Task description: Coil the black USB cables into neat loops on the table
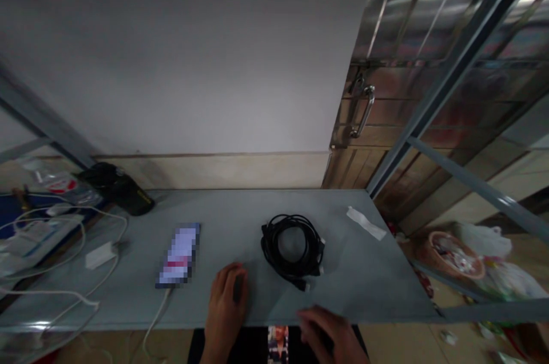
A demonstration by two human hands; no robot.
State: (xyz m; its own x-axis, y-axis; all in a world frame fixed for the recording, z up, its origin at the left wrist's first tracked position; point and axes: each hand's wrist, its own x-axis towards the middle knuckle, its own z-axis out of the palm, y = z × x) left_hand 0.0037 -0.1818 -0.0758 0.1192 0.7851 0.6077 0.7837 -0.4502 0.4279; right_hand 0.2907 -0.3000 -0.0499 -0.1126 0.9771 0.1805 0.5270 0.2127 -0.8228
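Observation:
A coil of black cable (268,249) lies on the grey tabletop, with several plug ends showing along its edge. My left hand (225,304) rests by the table's front, to the left of the coil and apart from it. Its fingers are curled in, and a small dark piece shows between thumb and fingers; its kind is unclear. Below the coil, over the table's front edge, my right hand (334,332) is slightly blurred. Its thumb and forefinger stand apart with nothing visible between them, and it does not touch the cable.
A phone (178,255) with a white cord lies left of my hands. Further left are a white adapter (100,255), a power strip (43,246), a black bottle (124,189) and a clear bottle (64,184). A white paper strip (365,223) lies right. Metal posts (433,101) flank the table.

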